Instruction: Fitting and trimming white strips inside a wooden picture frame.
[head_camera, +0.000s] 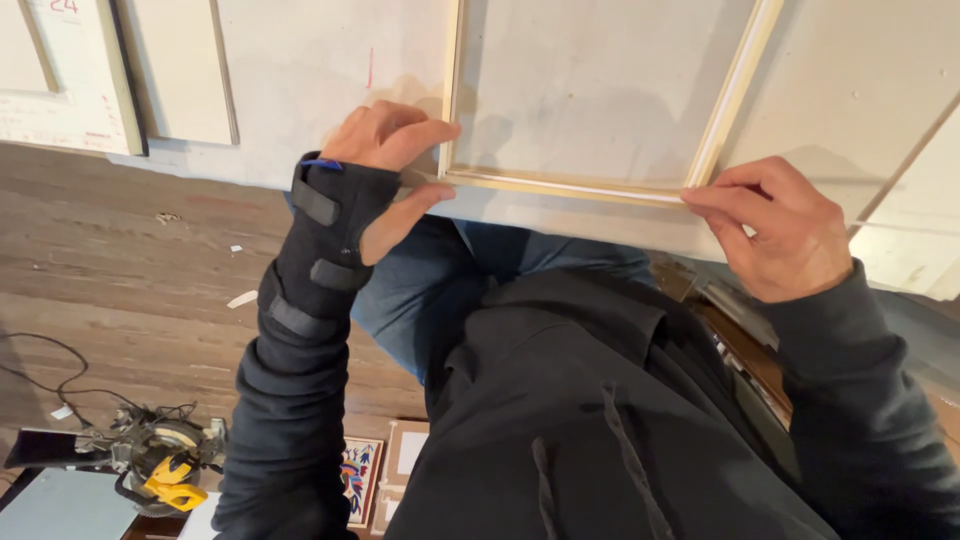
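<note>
Worn brown floorboards (120, 270) spread below a pale board worktop (310, 90), seen from my remote feed over the wearer's dark hooded top. At far left, a circular saw with a yellow handle (165, 465) sits on the floor amid black cables. My left hand (385, 150), strapped in a black wrist brace (325, 235), curls around the near-left corner of a light rectangular wooden frame (560, 187), thumb and forefinger pinching it. That frame lies flat on the worktop. My right hand (775, 225) presses closed fingertips onto its near-right corner.
</note>
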